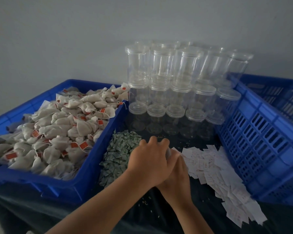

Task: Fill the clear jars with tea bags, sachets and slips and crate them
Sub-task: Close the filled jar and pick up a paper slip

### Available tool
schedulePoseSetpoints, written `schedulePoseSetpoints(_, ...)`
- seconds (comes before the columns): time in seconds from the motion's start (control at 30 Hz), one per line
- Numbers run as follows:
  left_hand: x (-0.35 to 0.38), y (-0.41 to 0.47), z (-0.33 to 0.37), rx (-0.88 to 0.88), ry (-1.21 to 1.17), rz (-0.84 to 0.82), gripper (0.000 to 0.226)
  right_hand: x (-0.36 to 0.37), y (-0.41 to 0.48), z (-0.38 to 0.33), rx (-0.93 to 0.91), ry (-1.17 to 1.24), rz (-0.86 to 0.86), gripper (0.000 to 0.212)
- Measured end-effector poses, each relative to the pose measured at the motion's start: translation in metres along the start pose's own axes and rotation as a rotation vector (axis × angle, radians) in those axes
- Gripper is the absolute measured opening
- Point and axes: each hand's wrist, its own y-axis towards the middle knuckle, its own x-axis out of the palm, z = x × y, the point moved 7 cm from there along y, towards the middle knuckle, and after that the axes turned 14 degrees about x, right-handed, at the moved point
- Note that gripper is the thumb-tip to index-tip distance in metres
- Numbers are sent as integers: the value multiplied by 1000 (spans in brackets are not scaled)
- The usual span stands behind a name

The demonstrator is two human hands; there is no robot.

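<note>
Both hands meet low in the middle of the frame, over the dark table (159, 217). The left hand (149, 162) lies on top of the right hand (178, 176) with fingers curled, maybe round something greyish, but honestly I can't tell what, or whether either one is gripping. The clear jars (176, 92) are stacked, lids on, at upper centre. The tea bags (57, 129) fill the blue bin (71, 188) on the left. The green sachets (120, 149) are heaped just left of the hands, and the white slips (218, 169) spread out to the right, beside the slotted blue crate (260, 141).
</note>
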Motion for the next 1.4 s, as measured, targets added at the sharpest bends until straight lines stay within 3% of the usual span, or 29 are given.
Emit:
schedulePoseSetpoints(0.07,4,3,-3,-43,-2,-94,72,0,1,1,-15,-18,44,70)
schedulePoseSetpoints(0.2,-5,3,-15,39,-146,-239,109,-11,11,12,107,223,-12,82)
schedulePoseSetpoints(0.4,-12,3,-25,-45,32,-128,113,-17,26,16,45,195,-81,86)
schedulePoseSetpoints(0.5,-19,7,-10,133,-74,36,90,-16,31,15,19,180,-112,84)
schedulePoseSetpoints(0.57,-26,9,-8,154,-121,144,70,-22,32,13,3,144,-38,87)
schedulePoseSetpoints(0.73,-28,-2,-47,-192,-466,433,42,-41,29,33,38,188,197,95)
schedulePoseSetpoints(0.83,22,-9,-73,-471,-907,406,22,-45,29,44,168,311,168,108)
schedulePoseSetpoints(0.87,42,-11,-75,-515,-948,379,20,-44,26,47,168,350,168,107)
schedulePoseSetpoints(1.0,94,-7,-75,-441,-744,317,27,-36,19,58,189,439,140,108)
schedulePoseSetpoints(1.17,100,12,-58,-232,-246,195,41,-33,17,59,200,419,140,109)
schedulePoseSetpoints(1.23,88,13,-46,-202,-209,238,47,-36,17,59,212,434,152,106)
schedulePoseSetpoints(1.33,65,-3,-19,-67,-246,384,30,-44,18,61,232,463,195,105)
schedulePoseSetpoints(1.4,67,-21,7,51,-233,277,25,-49,21,60,243,481,211,108)
